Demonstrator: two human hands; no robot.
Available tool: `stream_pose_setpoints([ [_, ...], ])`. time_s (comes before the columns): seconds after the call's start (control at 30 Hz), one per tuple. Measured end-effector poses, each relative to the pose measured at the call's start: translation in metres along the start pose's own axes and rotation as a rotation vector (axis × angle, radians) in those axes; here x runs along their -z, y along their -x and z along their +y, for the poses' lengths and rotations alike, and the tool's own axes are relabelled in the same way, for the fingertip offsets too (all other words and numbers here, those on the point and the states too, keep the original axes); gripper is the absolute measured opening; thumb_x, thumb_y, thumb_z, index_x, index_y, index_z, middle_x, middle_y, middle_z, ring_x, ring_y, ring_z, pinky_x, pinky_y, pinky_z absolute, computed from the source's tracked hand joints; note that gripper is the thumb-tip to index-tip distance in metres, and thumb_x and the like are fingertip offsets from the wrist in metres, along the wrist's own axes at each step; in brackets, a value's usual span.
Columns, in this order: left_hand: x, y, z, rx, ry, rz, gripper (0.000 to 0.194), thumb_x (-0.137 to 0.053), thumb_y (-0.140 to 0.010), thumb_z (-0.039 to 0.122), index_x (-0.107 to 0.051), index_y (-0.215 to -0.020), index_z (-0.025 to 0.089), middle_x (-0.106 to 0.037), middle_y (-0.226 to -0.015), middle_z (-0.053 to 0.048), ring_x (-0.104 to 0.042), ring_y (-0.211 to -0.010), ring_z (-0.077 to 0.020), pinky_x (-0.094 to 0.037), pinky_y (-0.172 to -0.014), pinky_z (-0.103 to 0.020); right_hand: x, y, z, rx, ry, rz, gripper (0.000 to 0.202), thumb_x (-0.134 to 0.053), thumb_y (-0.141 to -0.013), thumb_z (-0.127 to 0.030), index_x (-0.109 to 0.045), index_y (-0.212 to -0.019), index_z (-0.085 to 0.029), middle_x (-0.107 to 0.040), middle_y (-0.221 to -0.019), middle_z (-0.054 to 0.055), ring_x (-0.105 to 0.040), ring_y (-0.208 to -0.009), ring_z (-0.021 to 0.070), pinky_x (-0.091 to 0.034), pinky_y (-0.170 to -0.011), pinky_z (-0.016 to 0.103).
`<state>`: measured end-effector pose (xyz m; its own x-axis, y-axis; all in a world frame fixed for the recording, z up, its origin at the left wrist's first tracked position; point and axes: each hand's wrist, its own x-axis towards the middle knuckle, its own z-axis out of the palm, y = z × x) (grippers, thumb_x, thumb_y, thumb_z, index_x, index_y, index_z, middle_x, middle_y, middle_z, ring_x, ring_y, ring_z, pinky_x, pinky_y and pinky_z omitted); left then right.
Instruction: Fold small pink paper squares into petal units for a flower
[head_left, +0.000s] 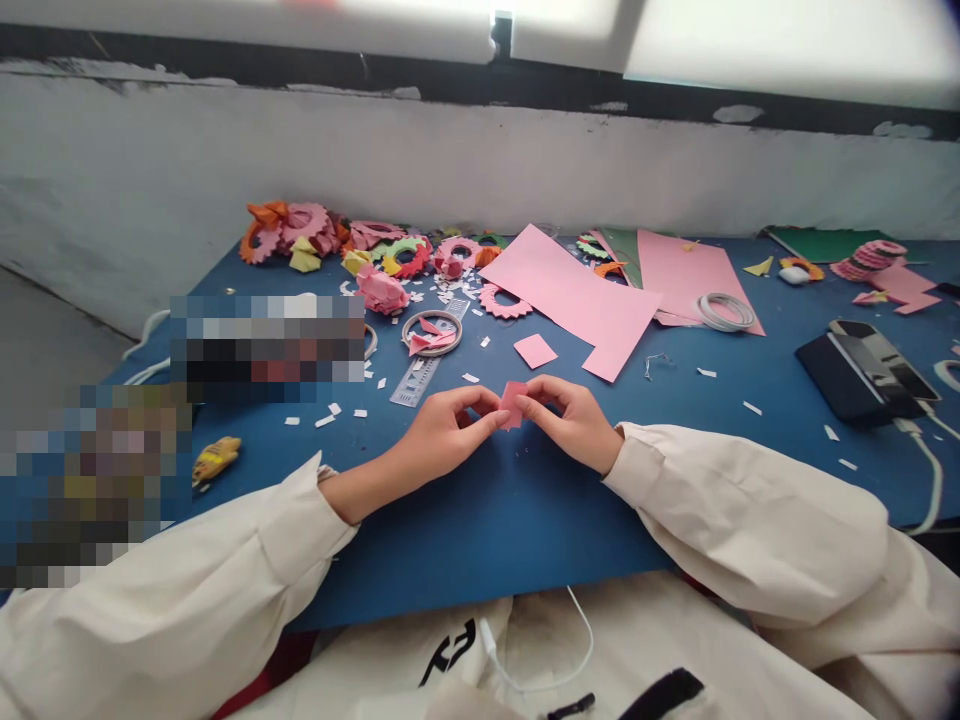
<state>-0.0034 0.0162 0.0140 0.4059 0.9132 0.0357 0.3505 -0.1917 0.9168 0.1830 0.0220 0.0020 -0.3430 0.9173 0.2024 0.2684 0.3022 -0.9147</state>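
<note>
With left fingers and right fingers pinching opposite sides of the paper, align its edges before pressing any crease.

"What's obscured at the blue table?"
"A left hand and right hand partly cover small pink paper; a tape roll hides part of a clear ruler, its markings illegible."
"And leftward?"
"A pixelated patch, contents unidentifiable."

Bright glare across top, soft light below, pixelated blocks at left
</note>
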Motion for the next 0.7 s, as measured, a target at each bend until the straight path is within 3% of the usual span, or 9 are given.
stream_pose_setpoints([
  [0.2,-0.0006,-0.0001,-0.0022,-0.001,0.048,-0.034,0.026,-0.052,-0.086,0.037,-0.065,-0.093,0.015,-0.069,-0.086,-0.004,-0.062,-0.077,-0.0154,-0.047,-0.066,-0.023,0.0016,0.0012,-0.0011,-0.013,0.011,-0.050,0.026,-0.051,-0.087,-0.041,-0.060,-0.081,-0.017,-0.061,-0.073,0.001,-0.056,-0.068,0.0124,-0.046,-0.066,0.026],
  [0.7,-0.0010,0.0009,-0.0053,-0.025,-0.007,-0.035,0.026,-0.049,-0.088,0.037,-0.063,-0.091,0.016,-0.069,-0.084,-0.003,-0.064,-0.073,-0.0137,-0.049,-0.064,-0.022,0.0040,0.0017,0.0029,-0.017,0.047,-0.124,0.027,-0.052,-0.087,-0.043,-0.058,-0.082,-0.018,-0.060,-0.071,0.000,-0.054,-0.063,0.0112,-0.044,-0.059,0.024],
])
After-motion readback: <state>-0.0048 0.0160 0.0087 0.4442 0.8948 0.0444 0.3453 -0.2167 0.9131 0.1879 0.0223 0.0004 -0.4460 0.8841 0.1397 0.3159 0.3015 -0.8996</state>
